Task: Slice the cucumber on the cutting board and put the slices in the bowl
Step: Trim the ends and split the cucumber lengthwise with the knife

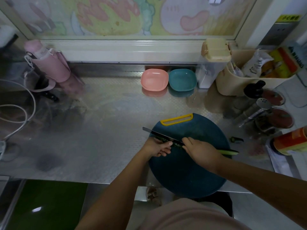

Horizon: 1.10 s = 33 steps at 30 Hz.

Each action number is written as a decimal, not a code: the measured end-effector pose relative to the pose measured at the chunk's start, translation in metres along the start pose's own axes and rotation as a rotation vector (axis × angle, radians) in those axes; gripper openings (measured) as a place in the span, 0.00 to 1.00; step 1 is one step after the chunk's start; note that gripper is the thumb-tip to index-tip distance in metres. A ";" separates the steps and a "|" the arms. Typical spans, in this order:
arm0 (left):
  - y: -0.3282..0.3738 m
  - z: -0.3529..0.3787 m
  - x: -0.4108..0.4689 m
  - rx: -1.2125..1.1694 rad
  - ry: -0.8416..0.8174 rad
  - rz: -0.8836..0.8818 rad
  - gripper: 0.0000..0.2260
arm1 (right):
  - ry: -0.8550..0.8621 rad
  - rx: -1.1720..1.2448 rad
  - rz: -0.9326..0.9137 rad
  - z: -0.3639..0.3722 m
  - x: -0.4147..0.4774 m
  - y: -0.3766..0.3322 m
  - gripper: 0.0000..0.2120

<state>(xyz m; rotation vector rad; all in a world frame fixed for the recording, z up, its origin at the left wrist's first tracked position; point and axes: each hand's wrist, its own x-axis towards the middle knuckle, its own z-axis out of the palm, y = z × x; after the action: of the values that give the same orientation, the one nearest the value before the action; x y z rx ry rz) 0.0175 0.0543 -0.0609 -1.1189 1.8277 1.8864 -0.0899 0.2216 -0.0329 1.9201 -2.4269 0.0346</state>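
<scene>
Cucumber [177,144], long, thin, dark green and bumpy: lies crosswise on the round dark-blue plastic cutting board [187,171] with the yellow handle slot, pale end poking out past the board's right side.

Head view.
- Left hand [157,147]: fingers curled round the cucumber's left end, steadying it.
- Right hand [203,151]: over the cucumber's middle, closed on the long dark-bladed knife [159,133]. Handle hidden under the hand. Blade points up and left, almost in line with the cucumber.
- Small dark-green offcut [235,139] on the steel counter [108,130], just beside the board's right edge.
- Pink square plastic bowl [154,79] and teal square plastic bowl [182,79] side by side at the back, well apart from the board. No slices seen in either, none on the board.

Judgement: slicing step just opening. One end looks trimmed and no rounds are cut yet. The blade lies along the cucumber, so the next move calls for turning it square across, with the left fingertips tucked back from the edge. Which bowl is meant, cannot tell.

Writing: yellow sign [289,18], top right, Chinese characters starting 小心, rest blurred. Packets in the beige plastic basket [240,83] and the orange-red canister [290,140] carry print too blurred to read.
</scene>
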 end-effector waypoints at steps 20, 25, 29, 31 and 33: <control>0.005 0.001 0.003 -0.025 -0.024 -0.070 0.12 | -0.370 0.001 0.131 -0.016 0.028 -0.019 0.17; 0.004 0.000 0.005 -0.026 -0.037 -0.072 0.12 | -0.293 -0.020 0.141 -0.001 0.027 -0.021 0.19; 0.006 -0.002 0.006 -0.035 -0.052 -0.105 0.12 | -0.275 -0.028 0.154 0.003 0.031 -0.022 0.27; 0.008 -0.002 0.005 -0.047 -0.067 -0.139 0.12 | -0.261 -0.007 0.149 0.003 0.035 -0.026 0.27; 0.011 -0.002 0.004 -0.091 -0.101 -0.195 0.10 | -0.267 0.011 0.139 0.008 0.038 -0.026 0.26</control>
<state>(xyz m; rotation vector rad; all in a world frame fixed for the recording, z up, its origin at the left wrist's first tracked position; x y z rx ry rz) 0.0079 0.0492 -0.0552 -1.1624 1.5333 1.8917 -0.0732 0.1787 -0.0396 1.8634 -2.7301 -0.2170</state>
